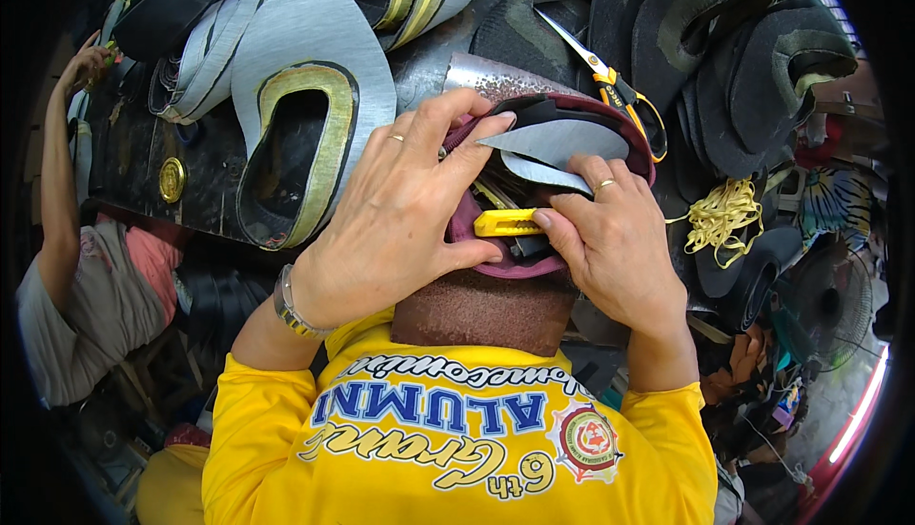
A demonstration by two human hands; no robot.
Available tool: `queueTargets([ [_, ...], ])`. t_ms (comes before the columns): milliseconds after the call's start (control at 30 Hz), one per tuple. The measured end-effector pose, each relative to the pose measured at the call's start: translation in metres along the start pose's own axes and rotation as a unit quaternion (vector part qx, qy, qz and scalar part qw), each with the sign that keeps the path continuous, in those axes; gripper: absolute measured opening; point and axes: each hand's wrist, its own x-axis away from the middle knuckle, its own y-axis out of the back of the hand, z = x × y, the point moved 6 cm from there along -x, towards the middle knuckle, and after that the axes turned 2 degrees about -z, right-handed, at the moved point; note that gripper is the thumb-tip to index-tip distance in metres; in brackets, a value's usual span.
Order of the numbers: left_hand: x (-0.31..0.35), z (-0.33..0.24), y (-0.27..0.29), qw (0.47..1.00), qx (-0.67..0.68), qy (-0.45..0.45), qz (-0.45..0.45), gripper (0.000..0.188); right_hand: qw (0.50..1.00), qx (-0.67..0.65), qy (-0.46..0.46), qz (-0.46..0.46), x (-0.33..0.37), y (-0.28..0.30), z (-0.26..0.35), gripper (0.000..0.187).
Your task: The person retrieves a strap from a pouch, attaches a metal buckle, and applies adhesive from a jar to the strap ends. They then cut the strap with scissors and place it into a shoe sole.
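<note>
A maroon zippered pouch [637,147] lies spread in front of my chest, with dark and grey pieces inside it. My left hand [396,196] grips the pouch's left side, its thumb on the near edge and its fingers over the far rim. Reaching into the pouch from the right, my right hand [620,234] has its thumb on the end of a yellow utility knife [503,223]. Its other fingers curl beside a grey pointed piece [562,143]. The fingers partly hide what lies deeper in the pouch.
Orange-handled scissors [610,82] lie just beyond the pouch. Grey curved cut-outs [295,30] and black foam-like pieces [701,10] cover the table's far side. A yellow lace bundle [724,220] is at right. Another person's arm [59,163] reaches in at left.
</note>
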Motion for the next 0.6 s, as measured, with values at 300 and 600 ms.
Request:
queueTargets([
  [300, 0.001, 0.001, 0.000, 1.000, 0.010, 0.004, -0.010, 0.091, 0.998, -0.038, -0.041, -0.039, 0.007, 0.000, -0.008, 0.020],
  [600, -0.001, 0.003, -0.004, 1.000, 0.016, 0.007, -0.026, 0.072, 0.996, -0.062, 0.058, -0.005, -0.014, 0.006, -0.004, 0.012],
])
